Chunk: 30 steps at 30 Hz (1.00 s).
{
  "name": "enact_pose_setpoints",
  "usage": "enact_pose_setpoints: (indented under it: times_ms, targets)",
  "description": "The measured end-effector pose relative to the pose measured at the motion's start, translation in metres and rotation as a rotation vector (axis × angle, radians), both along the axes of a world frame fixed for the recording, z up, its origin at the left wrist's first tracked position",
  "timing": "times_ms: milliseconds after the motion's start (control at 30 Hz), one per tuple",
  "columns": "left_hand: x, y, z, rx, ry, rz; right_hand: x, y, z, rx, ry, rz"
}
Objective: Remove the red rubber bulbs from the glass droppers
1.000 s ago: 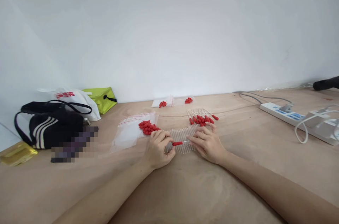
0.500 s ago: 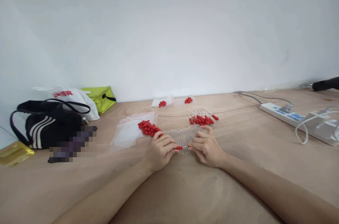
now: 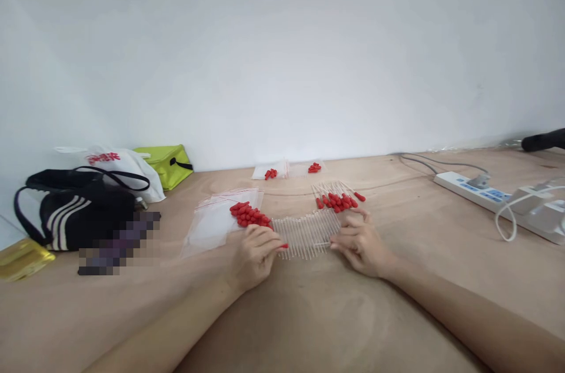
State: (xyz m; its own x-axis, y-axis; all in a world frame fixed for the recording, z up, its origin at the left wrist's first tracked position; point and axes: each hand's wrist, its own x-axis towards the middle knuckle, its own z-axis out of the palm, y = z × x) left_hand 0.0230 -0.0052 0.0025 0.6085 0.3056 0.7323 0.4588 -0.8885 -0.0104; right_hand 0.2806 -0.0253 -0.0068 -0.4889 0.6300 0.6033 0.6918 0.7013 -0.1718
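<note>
My left hand [image 3: 252, 252] is curled, pinching a red rubber bulb [image 3: 282, 246] at the left edge of a row of clear glass tubes [image 3: 304, 233] lying on the wooden table [image 3: 309, 314]. My right hand [image 3: 359, 243] is closed on the thin end of a clear tube [image 3: 324, 243] at the row's right edge. A pile of loose red bulbs [image 3: 248, 215] lies just behind my left hand. Finished droppers with red bulbs [image 3: 338, 199] lie behind my right hand.
Clear zip bags [image 3: 212, 220] lie left of the bulbs; two small bags with red bulbs [image 3: 289, 170] sit by the wall. A black striped bag [image 3: 75, 211], white bag [image 3: 117, 164] and green pouch [image 3: 166, 164] stand at left. A power strip [image 3: 481, 192] with cables lies at right.
Both hands have drawn apart: the left moved left with the red bulb, the right moved right with the tube. Earlier they were joined at the middle of the row.
</note>
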Motion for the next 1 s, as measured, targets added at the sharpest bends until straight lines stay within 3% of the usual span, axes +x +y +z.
enact_pose_setpoints:
  times_ms: [167, 300, 433, 467, 700, 1000]
  targets:
    - [-0.021, 0.005, 0.001, -0.086, -0.15, 0.125, 0.014, 0.007, -0.002, -0.071, 0.073, -0.209]
    - [-0.04, 0.029, 0.009, -0.151, -0.342, 0.45, 0.013, 0.009, -0.006, -0.053, 0.17, -0.424]
    - [-0.073, 0.07, 0.023, -0.582, -0.412, 0.832, 0.013, 0.009, -0.006, -0.063, 0.128, -0.585]
    - [-0.08, 0.079, 0.025, -0.62, -0.414, 0.868, 0.014, 0.009, -0.006, -0.06, 0.102, -0.605]
    - [-0.094, 0.116, 0.016, -0.702, -0.345, 0.915, 0.009, 0.01, -0.008, -0.097, 0.023, -0.636]
    - [-0.088, 0.109, 0.01, -0.584, -0.264, 0.892, 0.0, 0.006, -0.01, -0.151, -0.066, -0.605]
